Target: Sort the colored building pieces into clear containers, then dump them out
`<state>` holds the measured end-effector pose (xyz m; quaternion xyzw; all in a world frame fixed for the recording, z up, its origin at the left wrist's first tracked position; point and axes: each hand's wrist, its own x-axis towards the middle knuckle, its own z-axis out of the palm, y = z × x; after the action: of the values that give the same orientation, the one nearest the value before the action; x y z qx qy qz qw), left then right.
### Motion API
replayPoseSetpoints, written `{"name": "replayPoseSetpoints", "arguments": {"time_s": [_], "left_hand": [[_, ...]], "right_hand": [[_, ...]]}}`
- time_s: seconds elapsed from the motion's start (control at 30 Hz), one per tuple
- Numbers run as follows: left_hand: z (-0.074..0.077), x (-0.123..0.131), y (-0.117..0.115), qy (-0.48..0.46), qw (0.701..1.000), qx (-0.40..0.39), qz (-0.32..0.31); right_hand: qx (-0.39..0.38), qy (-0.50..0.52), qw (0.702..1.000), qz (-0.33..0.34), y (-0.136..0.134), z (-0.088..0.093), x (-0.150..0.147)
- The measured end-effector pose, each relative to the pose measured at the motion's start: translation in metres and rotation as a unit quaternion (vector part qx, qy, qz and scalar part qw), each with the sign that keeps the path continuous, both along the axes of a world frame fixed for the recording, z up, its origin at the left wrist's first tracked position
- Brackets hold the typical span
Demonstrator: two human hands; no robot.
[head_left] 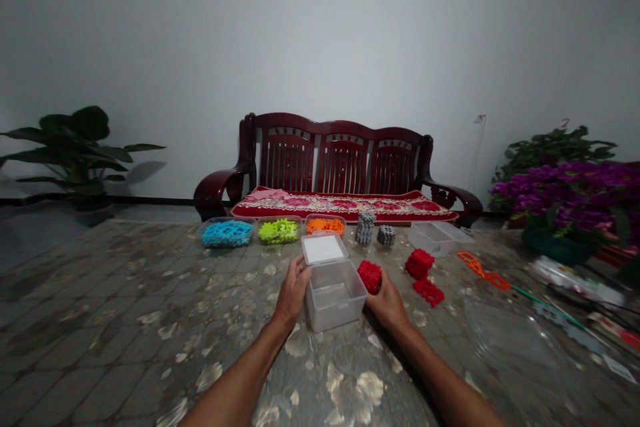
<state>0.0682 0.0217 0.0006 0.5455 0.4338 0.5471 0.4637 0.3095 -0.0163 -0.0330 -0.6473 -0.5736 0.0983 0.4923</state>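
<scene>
A clear plastic box (336,310) stands in front of me, its hinged lid (324,248) tipped back and nothing inside it. My left hand (295,287) grips the box at its left back corner. In my right hand (386,300) is a cube of red interlocking plastic pieces (370,276), held just beside the box's right wall. To the right of that hand lie another red cube (419,263) and a flat red piece (429,292). Beyond the box, a tall grey stack of pieces (365,228) stands beside a smaller grey cube (387,235).
Tubs of blue pieces (227,233), green pieces (279,231) and orange pieces (325,225) line the back left. Another clear box (433,240) is at the back right. Clear plastic lids (515,333), orange pieces (484,270) and a flowerpot (557,243) occupy the right side.
</scene>
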Motion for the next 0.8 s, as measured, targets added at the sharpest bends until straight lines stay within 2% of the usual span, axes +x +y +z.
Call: {"name": "replayPoseSetpoints", "arguments": {"time_s": [0.1,0.17,0.23,0.33,0.4,0.47,0.63,0.8], "left_hand": [[-0.006,-0.001,0.001,0.049,0.993,0.074,0.082],[-0.006,-0.002,-0.004,0.095,0.979,0.155,0.097],[-0.002,-0.003,-0.013,0.146,0.962,0.223,0.059],[0.007,-0.004,-0.027,0.23,0.932,0.279,-0.037],[0.013,-0.005,-0.034,0.275,0.912,0.294,-0.079],[0.016,-0.006,-0.036,0.305,0.901,0.296,-0.088],[0.023,-0.012,-0.035,0.343,0.887,0.293,-0.102],[0.031,-0.017,-0.033,0.352,0.881,0.284,-0.137]], "right_hand": [[-0.018,-0.043,0.998,-0.033,-0.002,-0.001,-0.001],[-0.026,-0.071,0.996,-0.051,-0.003,-0.002,-0.001],[-0.036,-0.089,0.994,-0.06,-0.004,-0.004,-0.001],[-0.033,-0.105,0.992,-0.066,-0.004,-0.007,-0.001],[-0.026,-0.111,0.991,-0.068,-0.004,-0.008,-0.001],[-0.029,-0.11,0.991,-0.066,-0.004,-0.008,-0.002],[-0.039,-0.086,0.994,-0.048,-0.004,-0.004,-0.002],[-0.006,-0.024,1.0,-0.007,-0.003,-0.002,0.001]]}}
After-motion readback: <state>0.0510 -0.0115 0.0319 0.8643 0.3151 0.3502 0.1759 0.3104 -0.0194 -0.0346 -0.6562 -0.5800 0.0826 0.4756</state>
